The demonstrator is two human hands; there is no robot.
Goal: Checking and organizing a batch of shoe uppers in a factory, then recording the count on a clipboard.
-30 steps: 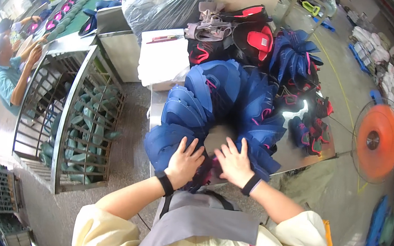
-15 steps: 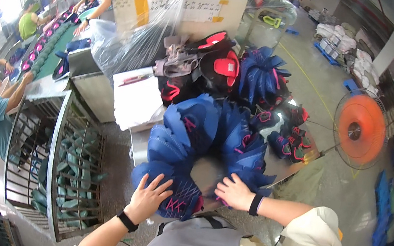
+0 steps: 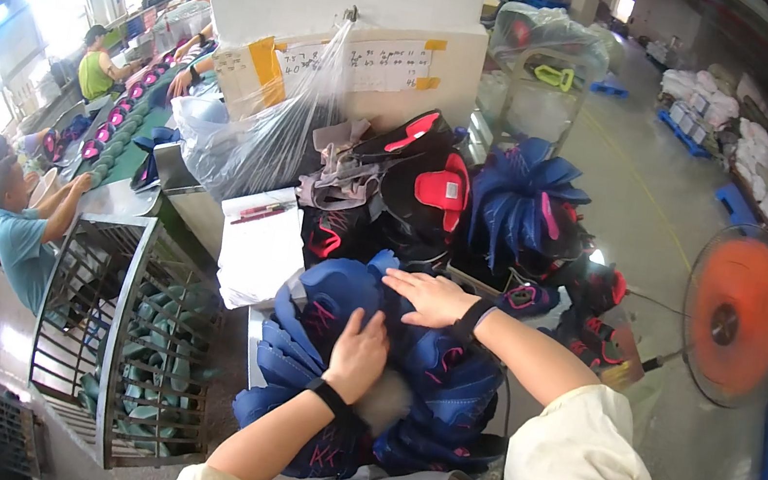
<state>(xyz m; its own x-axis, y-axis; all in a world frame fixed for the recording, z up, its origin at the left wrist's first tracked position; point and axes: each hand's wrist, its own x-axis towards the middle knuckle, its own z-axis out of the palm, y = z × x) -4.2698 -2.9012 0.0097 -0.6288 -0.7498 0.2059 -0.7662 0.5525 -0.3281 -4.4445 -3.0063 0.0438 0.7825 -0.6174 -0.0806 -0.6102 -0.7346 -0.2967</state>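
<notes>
Blue shoe uppers [image 3: 455,397] with pink lacing sit overlapped in a ring on the table right in front of me. My left hand [image 3: 358,356] reaches over the ring's left side, its fingers stretched out against the uppers. At the ring's far side lies my right hand [image 3: 429,300], fingers extended across the tops of the uppers. Neither hand grips anything that I can see. Behind the ring stands a second fanned bundle of blue uppers [image 3: 524,206], next to a pile of black and red uppers [image 3: 411,185].
White paper sheets with a pen [image 3: 259,257] lie left of the pile. A metal cage cart [image 3: 129,342] holding green shoe lasts stands at left. An orange fan [image 3: 736,319] is at right. A clear plastic bag [image 3: 269,150] hangs behind. People work along a conveyor [image 3: 127,145].
Both hands have moved from the ring's near side to its left and far parts. My view has shifted, and the ring sits lower in it.
</notes>
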